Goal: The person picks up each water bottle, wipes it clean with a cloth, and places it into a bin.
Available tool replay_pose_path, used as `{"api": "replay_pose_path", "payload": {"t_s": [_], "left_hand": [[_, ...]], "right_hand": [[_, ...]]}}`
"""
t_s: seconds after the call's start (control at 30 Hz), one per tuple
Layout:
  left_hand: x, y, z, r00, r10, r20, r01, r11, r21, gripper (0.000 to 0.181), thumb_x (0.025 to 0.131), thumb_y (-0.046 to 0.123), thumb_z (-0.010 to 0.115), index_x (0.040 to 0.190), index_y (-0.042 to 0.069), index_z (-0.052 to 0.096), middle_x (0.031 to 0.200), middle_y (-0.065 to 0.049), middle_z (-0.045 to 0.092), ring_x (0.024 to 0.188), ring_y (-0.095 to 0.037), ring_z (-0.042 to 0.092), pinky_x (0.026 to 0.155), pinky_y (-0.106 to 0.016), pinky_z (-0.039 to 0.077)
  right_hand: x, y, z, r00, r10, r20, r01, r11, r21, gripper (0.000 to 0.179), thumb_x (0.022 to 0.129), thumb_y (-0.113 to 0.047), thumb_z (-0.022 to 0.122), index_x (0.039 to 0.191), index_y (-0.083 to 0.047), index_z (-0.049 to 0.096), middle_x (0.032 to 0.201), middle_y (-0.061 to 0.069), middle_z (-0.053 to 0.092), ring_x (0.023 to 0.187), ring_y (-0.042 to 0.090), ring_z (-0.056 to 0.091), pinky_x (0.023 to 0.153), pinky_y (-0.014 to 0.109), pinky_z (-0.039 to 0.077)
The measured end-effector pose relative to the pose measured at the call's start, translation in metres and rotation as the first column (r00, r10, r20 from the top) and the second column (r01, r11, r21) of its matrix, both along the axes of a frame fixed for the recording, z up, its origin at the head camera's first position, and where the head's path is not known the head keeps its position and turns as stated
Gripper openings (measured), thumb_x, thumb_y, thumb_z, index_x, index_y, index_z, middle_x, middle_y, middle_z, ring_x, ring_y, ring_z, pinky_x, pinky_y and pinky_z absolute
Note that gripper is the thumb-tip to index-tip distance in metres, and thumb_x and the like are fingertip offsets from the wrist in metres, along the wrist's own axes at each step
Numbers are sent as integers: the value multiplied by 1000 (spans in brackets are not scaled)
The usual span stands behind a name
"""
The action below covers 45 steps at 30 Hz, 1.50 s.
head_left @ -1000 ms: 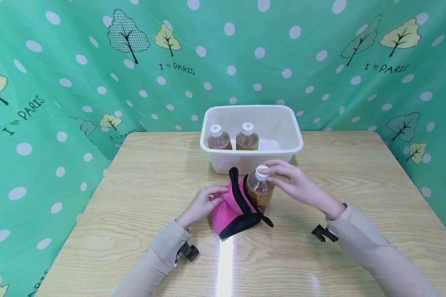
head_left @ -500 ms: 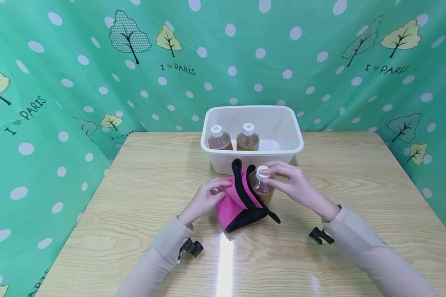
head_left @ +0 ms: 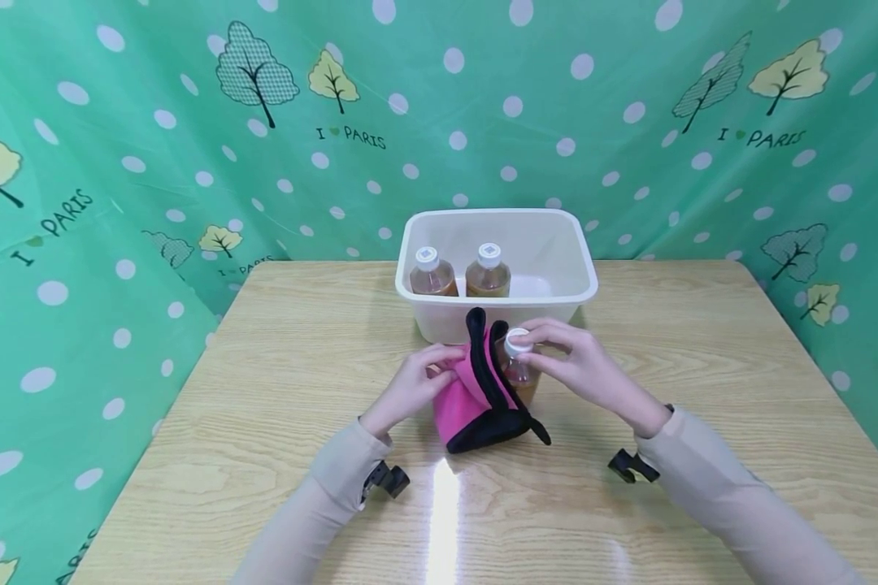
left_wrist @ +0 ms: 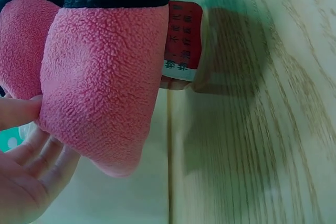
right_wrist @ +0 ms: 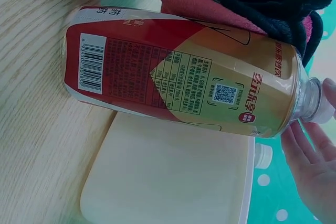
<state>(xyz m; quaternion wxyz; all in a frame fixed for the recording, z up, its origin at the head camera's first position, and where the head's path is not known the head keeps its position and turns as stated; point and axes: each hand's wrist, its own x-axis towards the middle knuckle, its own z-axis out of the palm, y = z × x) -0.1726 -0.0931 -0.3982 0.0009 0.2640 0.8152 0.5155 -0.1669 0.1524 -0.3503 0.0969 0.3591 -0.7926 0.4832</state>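
My left hand point(head_left: 413, 386) pinches the near left side of a pink fleece pouch-like cloth point(head_left: 459, 413) with thick black trim and a dangling black end. In the left wrist view, thumb and fingers gather the plush fabric point(left_wrist: 105, 72). Standing upright against the cloth's trimmed side is a drink bottle point(head_left: 524, 380), partly hidden by it in the head view. My right hand point(head_left: 571, 357) grips that bottle's white cap point(head_left: 516, 342) between thumb and fingers. The right wrist view shows the bottle's red and gold label point(right_wrist: 157, 72), its base at the table.
Right behind the cloth and bottle stands a white plastic bin point(head_left: 556, 298). Two capped bottles, one on the left point(head_left: 433, 280) and one in the middle point(head_left: 487, 280), stand inside it. The wooden table point(head_left: 278, 349) meets a green patterned curtain point(head_left: 512, 146) at the back.
My left hand has shifted the pink cloth up and to the right, so it covers more of the bottle in the head view. The right hand stays on the cap, nearly still.
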Motion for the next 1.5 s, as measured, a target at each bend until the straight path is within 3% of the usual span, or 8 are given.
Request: {"api": "replay_pose_path", "payload": {"t_s": [0.3,0.5,0.87,1.17,1.5], "left_hand": [[-4,3,-13,1000,9,29,-8,1000,-29,32,77,-9,57,109,-4,58,102,-17,60,82,-25,57,65,-23,50],[-4,3,-14,1000,-9,14,10,999,-40,33,76,-10,57,109,-5,57,101,-17,60,81,-25,57,65,-21,49],[-4,3,-34,1000,-30,8,31,988,-152,33,75,-11,56,108,-5,58,95,-16,62,79,-21,57,70,-22,48],[-2,2,-29,1000,-23,19,25,996,-88,33,75,-12,56,107,-6,58,100,-18,61,81,-23,58,70,-23,48],[2,4,-13,1000,5,-4,-5,1000,-11,32,74,-13,55,105,-5,60,98,-16,60,80,-23,57,66,-23,50]], "right_hand": [[0,0,-1,998,10,58,-10,1000,2,24,75,7,62,98,0,63,106,13,60,99,8,54,84,20,45],[1,0,0,998,11,68,-11,1000,2,24,75,6,62,98,1,62,106,13,60,99,7,53,86,20,44],[1,1,-1,997,27,78,-26,1000,-16,23,76,7,61,98,1,62,105,13,60,100,6,53,87,19,43],[2,1,0,995,28,94,-27,1000,-8,23,77,4,61,100,0,62,106,12,60,101,8,53,88,21,43],[2,1,0,995,21,98,-19,1000,-12,22,78,4,61,99,0,61,105,13,60,101,7,53,88,21,43]]}}
